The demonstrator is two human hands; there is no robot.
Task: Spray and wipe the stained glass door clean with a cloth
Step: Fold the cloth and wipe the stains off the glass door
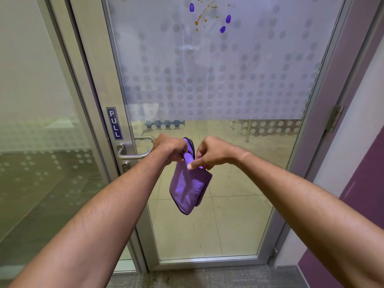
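A glass door (207,84) in a metal frame fills the view, its upper half frosted with a dot pattern. Near the top are purple blobs (228,18) and brownish-yellow splatter stains (199,19), with thin drip lines running down below them. A folded purple cloth (188,188) hangs in front of the lower clear pane. My left hand (169,149) grips its upper edge, and my right hand (209,153) pinches the same edge from the right. No spray bottle is visible.
A metal lever handle (133,155) with a lock cylinder sits left of my hands, below a "PULL" sign (114,123). A fixed glass panel (37,142) stands at the left, a purple and white wall (357,183) with a hinge at the right. Grey carpet lies underfoot.
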